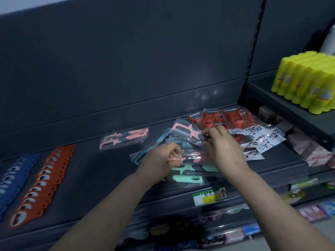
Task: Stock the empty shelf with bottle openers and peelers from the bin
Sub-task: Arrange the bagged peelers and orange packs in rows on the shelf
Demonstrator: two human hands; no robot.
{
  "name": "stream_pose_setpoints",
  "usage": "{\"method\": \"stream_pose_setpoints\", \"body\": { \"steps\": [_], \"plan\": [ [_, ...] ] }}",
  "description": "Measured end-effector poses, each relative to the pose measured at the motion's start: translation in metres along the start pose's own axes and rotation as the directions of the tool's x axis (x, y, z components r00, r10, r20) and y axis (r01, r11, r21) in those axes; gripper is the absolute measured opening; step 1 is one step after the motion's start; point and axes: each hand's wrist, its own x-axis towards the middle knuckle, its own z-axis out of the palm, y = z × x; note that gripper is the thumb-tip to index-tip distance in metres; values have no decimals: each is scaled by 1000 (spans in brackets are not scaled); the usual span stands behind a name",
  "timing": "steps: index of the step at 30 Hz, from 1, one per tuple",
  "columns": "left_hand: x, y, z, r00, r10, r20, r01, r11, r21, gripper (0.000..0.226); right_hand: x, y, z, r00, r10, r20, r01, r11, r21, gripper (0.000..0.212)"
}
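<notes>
On the dark grey shelf (87, 171) lie two overlapping rows of bottle openers, an orange row (43, 183) and a blue row (12, 178), at the left. A pile of bagged peelers (192, 169) in pink, teal and blue sits in the middle. My left hand (159, 163) pinches a pink bagged peeler at the pile's left side. My right hand (223, 151) grips another bagged peeler at the top of the pile. Red bagged peelers (233, 120) with white labels lie at the back right. One pink bagged peeler (125, 138) lies apart, left of the pile.
Yellow bottles (306, 82) stand on a higher shelf at the right. A price tag (210, 196) is fixed to the shelf's front edge. Lower shelves hold small coloured packets (233, 236). The dark back panel (126, 60) rises behind the shelf.
</notes>
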Motion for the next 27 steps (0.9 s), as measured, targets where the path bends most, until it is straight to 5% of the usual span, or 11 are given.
{"method": "stream_pose_setpoints", "body": {
  "steps": [8, 12, 21, 27],
  "plan": [
    [-26, -89, -79, 937, -202, -285, 208, 978, -10, 15, 20, -53, 28, 992, -123, -18, 123, 992, -4, 25],
    [-36, -140, -103, 910, -327, -255, 333, 943, -20, 17, 27, -80, 54, 986, -143, 86, 149, 986, -68, 25],
    [-11, -200, -114, 955, -246, -164, 257, 965, 47, 15, 43, -126, 87, 946, -206, 251, 241, 964, -115, 25],
    [-11, -220, -117, 923, -216, -319, 246, 968, 54, 16, 51, -163, 118, 916, -288, 280, 321, 944, -79, 27]
  ]
}}
